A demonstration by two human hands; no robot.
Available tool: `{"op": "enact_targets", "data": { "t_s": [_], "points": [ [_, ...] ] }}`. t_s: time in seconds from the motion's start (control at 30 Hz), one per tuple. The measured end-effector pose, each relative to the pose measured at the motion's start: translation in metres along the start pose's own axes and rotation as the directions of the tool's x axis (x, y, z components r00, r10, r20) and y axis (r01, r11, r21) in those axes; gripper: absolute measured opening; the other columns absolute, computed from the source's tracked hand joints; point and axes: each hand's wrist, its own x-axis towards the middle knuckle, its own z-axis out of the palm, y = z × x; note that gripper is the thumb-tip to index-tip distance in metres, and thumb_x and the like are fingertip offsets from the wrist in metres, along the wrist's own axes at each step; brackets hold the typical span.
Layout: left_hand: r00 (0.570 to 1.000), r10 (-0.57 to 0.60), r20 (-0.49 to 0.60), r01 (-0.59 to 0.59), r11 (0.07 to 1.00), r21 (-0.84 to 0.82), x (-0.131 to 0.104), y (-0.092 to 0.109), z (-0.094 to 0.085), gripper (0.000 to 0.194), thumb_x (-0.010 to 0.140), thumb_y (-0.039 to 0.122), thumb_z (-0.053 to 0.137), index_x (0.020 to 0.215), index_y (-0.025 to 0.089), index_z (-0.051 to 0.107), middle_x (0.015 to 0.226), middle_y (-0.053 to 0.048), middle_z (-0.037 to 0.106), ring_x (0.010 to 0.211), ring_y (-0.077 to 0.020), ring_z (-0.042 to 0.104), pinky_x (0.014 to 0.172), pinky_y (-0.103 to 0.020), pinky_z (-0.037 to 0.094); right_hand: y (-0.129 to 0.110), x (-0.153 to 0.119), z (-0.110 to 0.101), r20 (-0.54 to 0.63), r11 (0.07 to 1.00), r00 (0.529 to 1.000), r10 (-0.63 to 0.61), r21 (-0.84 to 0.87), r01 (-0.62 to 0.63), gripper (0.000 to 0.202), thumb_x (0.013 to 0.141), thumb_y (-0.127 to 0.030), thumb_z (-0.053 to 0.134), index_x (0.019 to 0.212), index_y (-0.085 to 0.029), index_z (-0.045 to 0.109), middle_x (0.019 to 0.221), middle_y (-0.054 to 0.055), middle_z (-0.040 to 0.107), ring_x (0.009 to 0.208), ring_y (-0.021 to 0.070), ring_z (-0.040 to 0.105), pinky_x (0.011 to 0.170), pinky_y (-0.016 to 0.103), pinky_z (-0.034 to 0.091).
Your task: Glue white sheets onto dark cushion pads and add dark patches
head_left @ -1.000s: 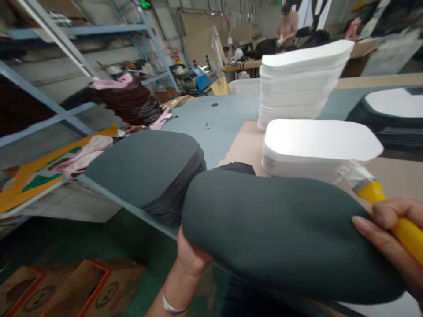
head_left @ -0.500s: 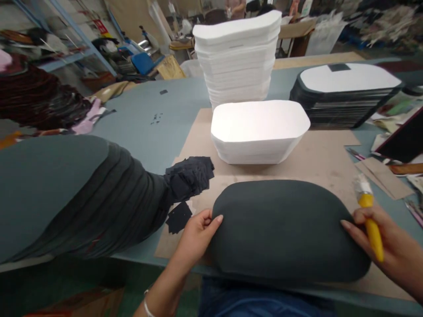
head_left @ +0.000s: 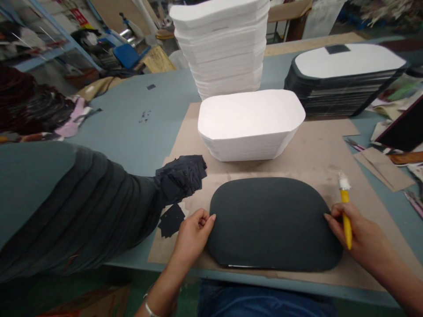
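Observation:
A dark grey-green panel with rounded ends point(head_left: 274, 224) lies near the table's front edge. Thumb and fingers of my left hand point(head_left: 194, 231) pinch its left edge. My right hand point(head_left: 358, 233) is closed around a yellow-handled brush point(head_left: 346, 220), white bristles pointing away from me, while its thumb touches the panel's right edge. A thin pale line shows under the panel's front edge. Beyond it stands a stack of white cut sheets point(head_left: 251, 114). Small black squares point(head_left: 181, 176) are piled left of the panel, with a smaller group point(head_left: 172, 220) nearer my left hand.
A tall white stack point(head_left: 224, 48) rises at the back. To the left leans a big pile of dark panels point(head_left: 109, 198). At back right sits a dark-edged stack topped with a white sheet point(head_left: 350, 61). Brown cardboard point(head_left: 324, 145) covers the work area. Tools point(head_left: 414, 204) lie far right.
The panel has come down flatter onto the cardboard, with both hands still at its ends. My right hand and the brush have shifted left in view. The camera view has moved slightly.

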Motion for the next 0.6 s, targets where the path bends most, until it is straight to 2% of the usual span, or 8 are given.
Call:
{"op": "enact_targets", "data": {
  "t_s": [0.17,0.23,0.3,0.33,0.37,0.4,0.47,0.6],
  "points": [
    [1.0,0.003,0.012,-0.003,1.0,-0.007,0.0,-0.005,0.002,0.038,0.084,0.054,0.058,0.065,0.022,0.051,0.057,0.004,0.048,0.057,-0.0147,0.048,0.057,-0.026,0.036,-0.001,-0.004,0.002,-0.002,0.999,0.999,0.048,-0.024,-0.048,0.024,0.099,-0.05,0.051,0.101,-0.026,0.048,0.076,0.0,0.061,0.052,0.0155,0.06,0.051,0.027,0.044],
    [0.999,0.015,-0.043,-0.015,1.0,-0.005,-0.004,-0.006,0.002,0.036,0.083,0.054,0.063,0.068,0.022,0.055,0.06,0.003,0.053,0.058,-0.0156,0.052,0.058,-0.027,0.041,-0.004,-0.006,0.002,-0.024,0.991,0.993,0.113,-0.072,-0.114,0.031,0.097,-0.057,0.051,0.1,-0.026,0.048,0.077,0.001,0.063,0.056,0.0199,0.063,0.053,0.031,0.046],
    [0.989,0.016,-0.144,-0.025,0.998,-0.064,-0.01,-0.005,0.003,0.033,0.083,0.052,0.068,0.084,0.02,0.065,0.079,-0.003,0.068,0.074,-0.02,0.065,0.069,-0.029,0.051,-0.009,-0.007,0.001,-0.071,0.976,0.978,0.196,-0.078,-0.201,0.04,0.093,-0.065,0.053,0.101,-0.026,0.049,0.086,0.005,0.069,0.068,0.0264,0.07,0.059,0.036,0.051],
    [0.985,-0.001,-0.175,-0.023,0.991,-0.134,-0.014,-0.003,0.003,0.036,0.084,0.051,0.069,0.099,0.019,0.068,0.097,-0.008,0.073,0.091,-0.0231,0.07,0.081,-0.032,0.055,-0.013,-0.009,0.001,-0.083,0.971,0.969,0.234,-0.039,-0.238,0.043,0.091,-0.068,0.055,0.102,-0.027,0.048,0.096,0.008,0.072,0.079,0.0294,0.073,0.065,0.039,0.054],
    [0.984,-0.029,-0.174,-0.011,0.974,-0.226,-0.019,-0.001,0.005,0.043,0.086,0.05,0.069,0.115,0.019,0.068,0.119,-0.012,0.073,0.111,-0.0255,0.07,0.094,-0.034,0.056,-0.016,-0.01,0.002,-0.079,0.964,0.961,0.265,0.035,-0.263,0.044,0.091,-0.068,0.056,0.104,-0.027,0.047,0.109,0.011,0.073,0.092,0.0315,0.075,0.072,0.041,0.057],
    [0.988,-0.062,-0.143,0.012,0.945,-0.328,-0.024,0.001,0.006,0.051,0.089,0.05,0.067,0.129,0.019,0.064,0.138,-0.014,0.067,0.129,-0.0264,0.063,0.107,-0.036,0.051,-0.02,-0.011,0.002,-0.062,0.952,0.956,0.287,0.128,-0.278,0.044,0.091,-0.067,0.057,0.105,-0.027,0.046,0.122,0.013,0.072,0.105,0.0323,0.073,0.08,0.042,0.059],
    [0.993,-0.113,-0.037,0.081,0.869,-0.487,-0.033,0.006,0.009,0.061,0.093,0.05,0.065,0.146,0.022,0.056,0.158,-0.011,0.052,0.149,-0.0248,0.047,0.123,-0.036,0.039,-0.028,-0.013,0.005,-0.012,0.911,0.951,0.309,0.292,-0.292,0.043,0.092,-0.064,0.059,0.107,-0.027,0.044,0.138,0.016,0.065,0.124,0.0315,0.067,0.096,0.044,0.057],
    [0.985,-0.162,0.066,0.17,0.806,-0.567,-0.042,0.014,0.011,0.064,0.097,0.048,0.063,0.155,0.024,0.049,0.167,-0.005,0.039,0.158,-0.0212,0.028,0.13,-0.034,0.024,-0.04,-0.015,0.011,0.007,0.878,0.942,0.335,0.362,-0.315,0.042,0.092,-0.062,0.062,0.106,-0.027,0.044,0.143,0.019,0.061,0.135,0.0318,0.06,0.109,0.049,0.051]
  ]
}}
